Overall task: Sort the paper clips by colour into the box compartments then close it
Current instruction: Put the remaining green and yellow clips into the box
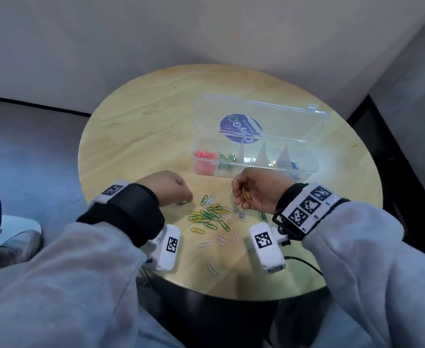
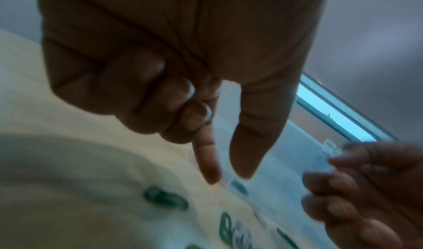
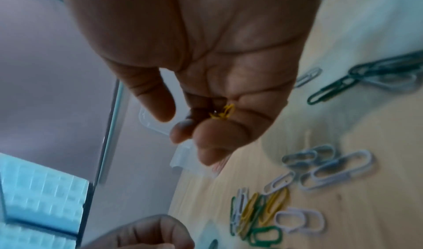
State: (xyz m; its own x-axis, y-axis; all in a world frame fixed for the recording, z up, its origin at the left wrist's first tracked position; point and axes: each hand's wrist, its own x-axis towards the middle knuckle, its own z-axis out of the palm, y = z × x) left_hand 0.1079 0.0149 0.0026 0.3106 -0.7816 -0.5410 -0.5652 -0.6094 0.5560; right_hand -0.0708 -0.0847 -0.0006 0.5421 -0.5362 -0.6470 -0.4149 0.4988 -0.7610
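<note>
A: So, right hand (image 1: 254, 189)?
B: Fingers curled round yellow clips (image 1: 245, 194), held above the table (image 1: 136, 126), near the box (image 1: 255, 156).
A: Left hand (image 1: 167, 188)?
B: Down at the loose pile (image 1: 212, 214). Index finger and thumb extended, other 3 fingers curled. Green clip (image 1: 183, 203) at the fingertips; grip unclear.
A: Box?
B: Lid open, red clips (image 1: 205, 154) in leftmost compartment.

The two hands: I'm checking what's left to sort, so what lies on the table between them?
In the head view, loose green, yellow and white paper clips lie between the left hand and the right hand.
</note>
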